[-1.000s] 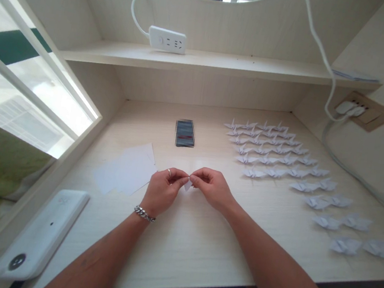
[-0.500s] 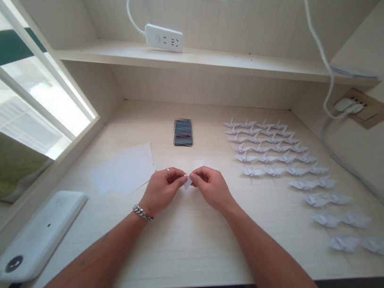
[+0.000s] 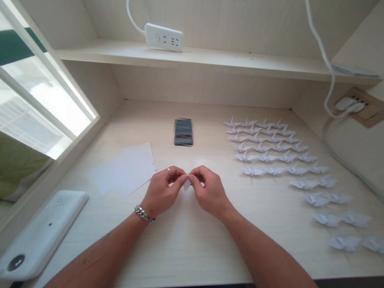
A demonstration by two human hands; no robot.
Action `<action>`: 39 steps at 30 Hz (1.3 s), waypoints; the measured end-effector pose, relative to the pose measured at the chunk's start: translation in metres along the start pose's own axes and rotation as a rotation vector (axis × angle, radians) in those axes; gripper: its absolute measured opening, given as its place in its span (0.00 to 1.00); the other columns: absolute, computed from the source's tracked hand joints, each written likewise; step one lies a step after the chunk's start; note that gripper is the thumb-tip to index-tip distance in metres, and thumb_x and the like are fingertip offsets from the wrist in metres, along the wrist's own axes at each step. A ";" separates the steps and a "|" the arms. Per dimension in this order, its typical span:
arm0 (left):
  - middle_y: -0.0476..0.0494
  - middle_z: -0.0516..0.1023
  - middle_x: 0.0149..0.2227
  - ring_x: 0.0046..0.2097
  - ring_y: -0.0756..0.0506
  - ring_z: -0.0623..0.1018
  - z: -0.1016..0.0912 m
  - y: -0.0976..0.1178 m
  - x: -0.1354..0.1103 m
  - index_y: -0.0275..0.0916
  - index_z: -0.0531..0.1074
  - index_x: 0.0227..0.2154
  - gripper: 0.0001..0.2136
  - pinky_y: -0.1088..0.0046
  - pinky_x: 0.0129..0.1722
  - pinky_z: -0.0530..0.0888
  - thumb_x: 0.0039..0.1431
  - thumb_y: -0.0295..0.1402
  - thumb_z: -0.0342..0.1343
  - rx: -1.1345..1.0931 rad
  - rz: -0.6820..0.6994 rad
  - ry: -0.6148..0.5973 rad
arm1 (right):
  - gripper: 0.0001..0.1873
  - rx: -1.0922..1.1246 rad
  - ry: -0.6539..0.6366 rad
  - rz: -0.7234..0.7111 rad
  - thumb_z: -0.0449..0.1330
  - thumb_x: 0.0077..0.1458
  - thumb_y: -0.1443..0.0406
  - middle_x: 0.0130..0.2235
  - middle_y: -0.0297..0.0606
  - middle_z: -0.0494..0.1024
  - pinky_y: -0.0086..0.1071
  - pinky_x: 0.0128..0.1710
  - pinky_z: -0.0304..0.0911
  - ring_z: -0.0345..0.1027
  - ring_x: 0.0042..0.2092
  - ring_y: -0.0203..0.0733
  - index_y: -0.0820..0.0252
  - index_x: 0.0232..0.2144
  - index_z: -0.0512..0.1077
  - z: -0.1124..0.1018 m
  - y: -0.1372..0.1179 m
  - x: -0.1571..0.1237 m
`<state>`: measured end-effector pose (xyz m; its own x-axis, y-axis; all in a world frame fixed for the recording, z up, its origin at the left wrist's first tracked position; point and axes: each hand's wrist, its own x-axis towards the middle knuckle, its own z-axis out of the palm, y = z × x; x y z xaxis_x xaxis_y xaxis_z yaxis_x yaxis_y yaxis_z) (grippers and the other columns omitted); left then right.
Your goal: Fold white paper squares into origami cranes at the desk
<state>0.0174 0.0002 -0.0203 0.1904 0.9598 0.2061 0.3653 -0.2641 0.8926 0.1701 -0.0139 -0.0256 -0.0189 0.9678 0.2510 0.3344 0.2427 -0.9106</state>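
A small folded piece of white paper [image 3: 186, 185] is pinched between both hands over the middle of the desk, its lower corner pointing down. My left hand [image 3: 163, 186], with a ring and a chain bracelet, grips it between thumb and forefinger from the left. From the right, my right hand [image 3: 209, 190] pinches its top edge, thumb close to the other thumb. Fingertips cover the upper part of the paper. Loose white sheets [image 3: 124, 170] lie just left of my left hand. Rows of folded paper cranes [image 3: 277, 149] stand to the right.
Behind my hands lies a dark, pixelated rectangular object [image 3: 183, 132]. A long white device [image 3: 41, 235] rests along the left edge of the desk [image 3: 189, 263]. On the shelf is a power strip [image 3: 163, 37]; a white cable [image 3: 315, 32] runs to the wall socket [image 3: 366, 108].
My right hand has shifted slightly left, bringing both thumbs closer together on the folded paper. The cranes and loose sheets stay where they were.
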 end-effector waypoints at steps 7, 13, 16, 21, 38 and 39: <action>0.46 0.78 0.27 0.29 0.49 0.75 0.002 0.002 0.002 0.36 0.73 0.28 0.09 0.75 0.30 0.71 0.55 0.38 0.57 -0.022 -0.081 0.008 | 0.09 0.157 -0.063 0.117 0.57 0.56 0.60 0.27 0.35 0.76 0.30 0.32 0.64 0.69 0.30 0.37 0.60 0.29 0.72 0.001 0.009 0.004; 0.45 0.78 0.29 0.30 0.48 0.76 0.004 -0.004 0.003 0.35 0.74 0.30 0.11 0.74 0.31 0.72 0.52 0.40 0.60 -0.209 -0.112 -0.044 | 0.09 0.123 0.015 0.067 0.57 0.56 0.61 0.27 0.35 0.75 0.30 0.32 0.64 0.69 0.30 0.37 0.60 0.29 0.72 -0.001 0.007 0.003; 0.45 0.77 0.29 0.30 0.49 0.75 0.004 -0.006 0.003 0.36 0.73 0.30 0.12 0.75 0.31 0.71 0.52 0.41 0.60 -0.191 -0.104 -0.033 | 0.10 0.212 -0.018 0.090 0.58 0.55 0.60 0.27 0.35 0.75 0.30 0.32 0.65 0.69 0.30 0.37 0.61 0.30 0.72 -0.001 0.008 0.004; 0.47 0.76 0.27 0.28 0.50 0.74 0.003 -0.004 0.002 0.36 0.72 0.29 0.11 0.76 0.29 0.70 0.53 0.41 0.59 -0.129 -0.099 -0.028 | 0.09 0.158 -0.062 0.089 0.58 0.55 0.60 0.27 0.35 0.75 0.31 0.32 0.64 0.69 0.30 0.37 0.60 0.30 0.71 -0.002 0.008 0.004; 0.48 0.78 0.26 0.29 0.49 0.75 -0.005 -0.001 0.002 0.37 0.76 0.28 0.06 0.75 0.30 0.71 0.52 0.35 0.60 -0.047 -0.068 0.017 | 0.07 -0.007 -0.062 -0.053 0.56 0.58 0.63 0.30 0.35 0.75 0.30 0.34 0.62 0.68 0.33 0.37 0.58 0.31 0.72 -0.007 0.003 0.001; 0.47 0.79 0.27 0.29 0.49 0.75 -0.005 -0.003 0.002 0.37 0.76 0.28 0.06 0.75 0.30 0.71 0.52 0.35 0.61 -0.064 -0.077 0.016 | 0.07 0.006 -0.076 -0.043 0.56 0.58 0.62 0.31 0.35 0.76 0.29 0.34 0.62 0.68 0.33 0.37 0.58 0.31 0.72 -0.007 0.003 0.002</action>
<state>0.0123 0.0035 -0.0202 0.1495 0.9785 0.1418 0.3190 -0.1835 0.9298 0.1773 -0.0120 -0.0257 -0.1047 0.9587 0.2643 0.3257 0.2842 -0.9018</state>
